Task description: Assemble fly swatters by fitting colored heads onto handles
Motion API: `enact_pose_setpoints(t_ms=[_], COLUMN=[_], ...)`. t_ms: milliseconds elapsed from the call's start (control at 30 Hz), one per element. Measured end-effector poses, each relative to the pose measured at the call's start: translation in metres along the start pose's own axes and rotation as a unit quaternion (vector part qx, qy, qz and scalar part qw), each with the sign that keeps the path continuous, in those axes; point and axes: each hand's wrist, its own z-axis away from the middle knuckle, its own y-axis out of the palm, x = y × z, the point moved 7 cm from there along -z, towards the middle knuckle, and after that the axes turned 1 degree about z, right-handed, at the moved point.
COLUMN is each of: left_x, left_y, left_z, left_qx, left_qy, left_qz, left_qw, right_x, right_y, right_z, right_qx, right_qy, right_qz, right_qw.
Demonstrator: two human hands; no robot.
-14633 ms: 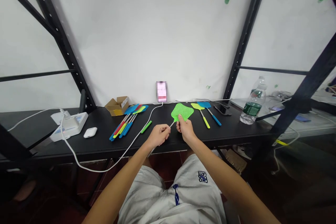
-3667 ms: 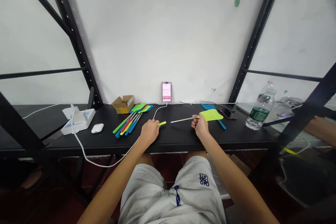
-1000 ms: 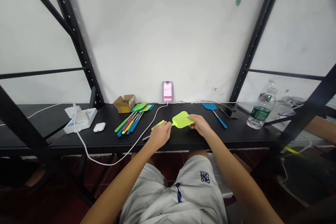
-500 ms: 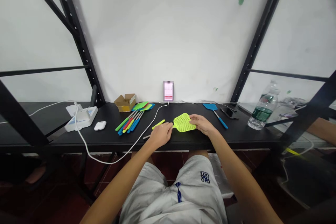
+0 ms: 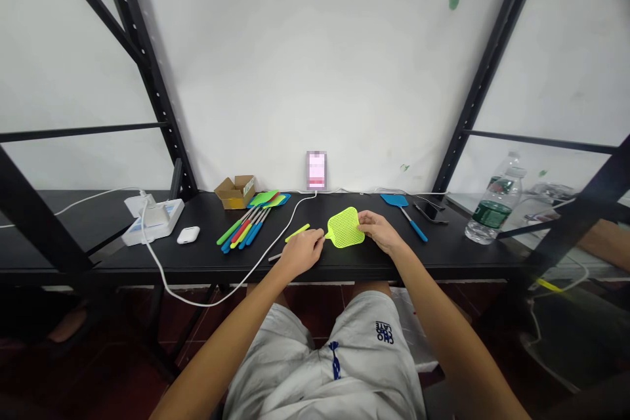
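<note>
My left hand (image 5: 302, 252) grips the thin metal shaft (image 5: 274, 257) of a lime-green plastic fly swatter, whose mesh head (image 5: 343, 228) is pinched at its right edge by my right hand (image 5: 377, 231). The two hands are close together, with the shaft's neck running between them. A loose yellow-green handle grip (image 5: 297, 233) lies on the black table just beyond my left hand, apart from the shaft.
A fan of coloured handled shafts (image 5: 241, 231) and stacked swatter heads (image 5: 268, 199) lie left, beside a cardboard box (image 5: 235, 192). A blue swatter (image 5: 394, 200), black phone (image 5: 428, 211) and water bottle (image 5: 492, 218) stand right. A white cable (image 5: 256, 269) crosses the tabletop.
The swatter head has turned slightly, its top now tilting up and to the right, with my right hand shifted along its edge. My left hand stays on the shaft.
</note>
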Motion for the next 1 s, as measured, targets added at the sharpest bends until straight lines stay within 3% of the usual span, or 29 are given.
enact_pose_setpoints(t_ms=[300,567,700,800,1000], left_x=[0.002,0.007,0.008,0.009,0.007], left_y=[-0.002,0.002,0.001,0.001,0.001], left_z=[0.0,-0.001,-0.001,-0.001,-0.001], left_qx=[-0.001,0.025,0.03,0.03,0.016], left_qy=[-0.029,-0.075,-0.086,-0.098,-0.092], left_qz=[0.006,0.001,-0.007,-0.01,-0.008], left_qw=[1.0,0.997,0.996,0.995,0.996], right_x=[0.003,0.008,0.005,0.005,0.011], right_y=[-0.004,-0.011,-0.014,-0.007,0.005], right_z=[-0.004,-0.004,-0.006,-0.005,0.003], right_qx=[-0.013,-0.061,-0.071,-0.046,-0.021], right_qy=[-0.057,-0.114,-0.108,-0.079,-0.024], right_qz=[0.004,0.061,0.071,0.069,-0.011], right_qw=[0.998,0.99,0.989,0.993,0.999])
